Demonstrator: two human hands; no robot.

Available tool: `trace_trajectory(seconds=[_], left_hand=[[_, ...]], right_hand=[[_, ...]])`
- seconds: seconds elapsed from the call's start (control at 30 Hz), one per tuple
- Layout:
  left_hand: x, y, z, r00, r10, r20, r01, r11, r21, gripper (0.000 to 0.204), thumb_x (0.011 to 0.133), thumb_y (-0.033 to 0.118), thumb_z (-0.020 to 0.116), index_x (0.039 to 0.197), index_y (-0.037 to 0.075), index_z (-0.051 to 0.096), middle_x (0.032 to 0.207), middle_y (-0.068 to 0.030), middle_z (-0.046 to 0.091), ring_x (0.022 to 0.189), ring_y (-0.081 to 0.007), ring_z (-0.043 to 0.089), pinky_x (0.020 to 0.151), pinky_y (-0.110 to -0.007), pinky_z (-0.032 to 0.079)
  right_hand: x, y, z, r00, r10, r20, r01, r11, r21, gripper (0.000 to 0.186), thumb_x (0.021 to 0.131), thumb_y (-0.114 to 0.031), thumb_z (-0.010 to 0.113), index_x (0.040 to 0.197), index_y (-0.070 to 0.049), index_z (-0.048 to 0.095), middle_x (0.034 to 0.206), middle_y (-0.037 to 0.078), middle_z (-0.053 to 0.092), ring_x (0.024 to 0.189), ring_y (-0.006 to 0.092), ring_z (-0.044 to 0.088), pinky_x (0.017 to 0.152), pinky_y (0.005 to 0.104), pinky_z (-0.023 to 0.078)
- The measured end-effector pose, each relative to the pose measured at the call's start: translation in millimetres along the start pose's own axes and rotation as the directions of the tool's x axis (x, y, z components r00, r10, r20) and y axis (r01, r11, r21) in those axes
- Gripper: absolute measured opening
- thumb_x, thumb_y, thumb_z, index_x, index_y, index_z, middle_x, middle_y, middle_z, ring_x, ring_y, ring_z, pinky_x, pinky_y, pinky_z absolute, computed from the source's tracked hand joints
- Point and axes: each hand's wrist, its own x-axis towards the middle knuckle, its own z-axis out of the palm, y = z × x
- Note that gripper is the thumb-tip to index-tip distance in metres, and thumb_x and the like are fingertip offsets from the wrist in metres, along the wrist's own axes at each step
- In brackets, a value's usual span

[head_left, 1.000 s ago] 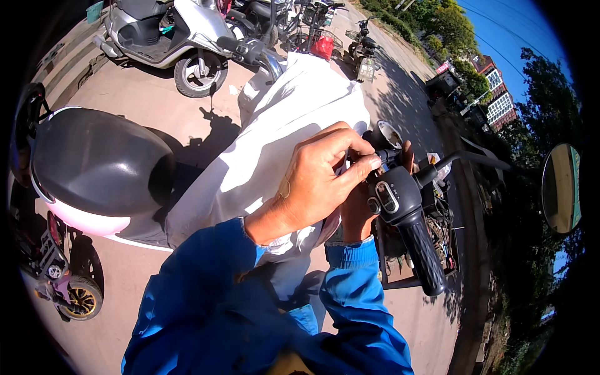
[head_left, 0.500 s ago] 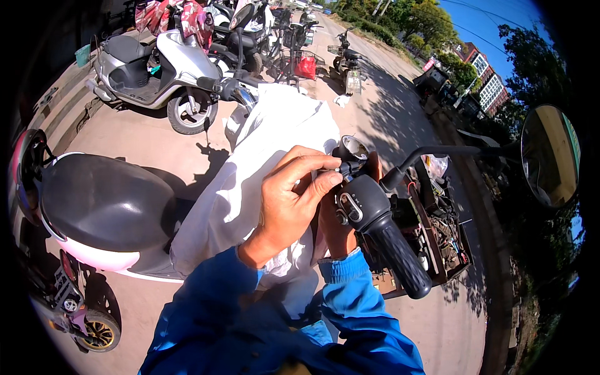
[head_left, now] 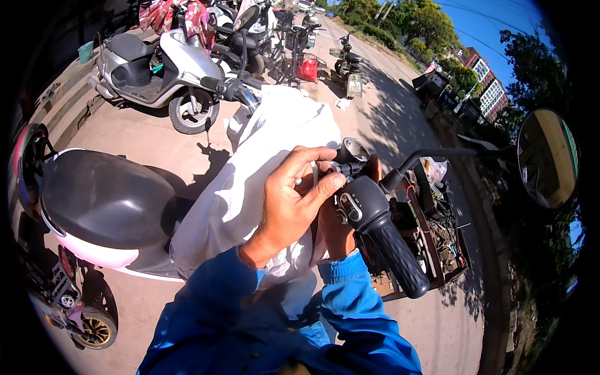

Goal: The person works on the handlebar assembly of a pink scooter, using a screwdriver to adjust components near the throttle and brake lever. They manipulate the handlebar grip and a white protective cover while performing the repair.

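At the scooter's right handlebar, my left hand [head_left: 290,197] is bent in a pinch, its thumb and forefinger around a small black fitting [head_left: 347,169]. Beside that fitting is the black switch housing [head_left: 364,199], with a ribbed rubber grip [head_left: 400,256] running down and to the right. My right hand [head_left: 337,231] reaches up behind the housing; most of its fingers are hidden, and a fingertip shows beyond the fitting. Just above my left fingers sits a round cup-shaped part [head_left: 354,150]. A white cloth [head_left: 275,134] drapes over the scooter's front, under my left hand.
A mirror [head_left: 549,159] on a black stalk juts out at the right. The scooter's black seat [head_left: 109,197] lies to the left. A box of tools and parts [head_left: 447,237] is beyond the grip. A silver scooter [head_left: 178,65] and several other bikes stand farther off.
My left thumb and forefinger have spread slightly apart at the fitting, uncovering more of it. The right hand stays behind the housing. The view has shifted very slightly.
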Motion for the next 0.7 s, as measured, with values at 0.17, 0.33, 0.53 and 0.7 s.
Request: trace_trajectory(seconds=[0.17,0.33,0.53,0.7], left_hand=[[3,-7,2,0.992,0.129,-0.012,-0.126,0.982,0.137,0.008,0.093,0.001,0.076,0.099,-0.002,0.070,0.096,-0.0044,0.066,0.078,-0.0056,0.056,0.067,-0.020,0.044],[1,9,4,0.999,0.032,-0.012,-0.031,0.998,0.062,0.010,0.093,0.001,0.075,0.101,-0.002,0.071,0.095,-0.0040,0.065,0.078,-0.0055,0.056,0.066,-0.020,0.044],[0,-10,1,0.996,0.094,0.002,-0.093,0.988,0.121,0.013,0.094,-0.001,0.073,0.107,-0.002,0.072,0.097,-0.0031,0.065,0.077,-0.0050,0.056,0.066,-0.020,0.044],[2,-2,0,0.989,0.150,0.005,-0.150,0.984,0.092,0.011,0.094,0.003,0.075,0.103,-0.002,0.070,0.092,-0.0020,0.063,0.077,-0.0060,0.056,0.066,-0.020,0.045]], right_hand=[[2,-5,-6,0.997,-0.046,0.057,0.056,0.980,-0.193,0.094,0.090,-0.004,0.079,0.159,-0.003,0.016,0.122,0.011,0.062,0.109,0.0196,0.065,0.099,0.0358,0.051],[-3,-5,-8,0.997,-0.033,0.064,0.046,0.978,-0.206,0.094,0.093,-0.008,0.077,0.159,-0.001,0.012,0.116,0.010,0.064,0.105,0.0181,0.065,0.100,0.0370,0.049],[-1,-10,-3,0.993,-0.113,0.045,0.121,0.928,-0.353,0.089,0.094,-0.009,0.076,0.160,-0.004,0.016,0.118,0.010,0.061,0.107,0.0174,0.063,0.100,0.0352,0.050],[-4,-17,4,1.000,0.021,-0.019,-0.021,1.000,-0.016,0.086,0.094,-0.006,0.075,0.160,-0.006,0.020,0.127,0.010,0.056,0.112,0.0189,0.060,0.101,0.0346,0.049]])
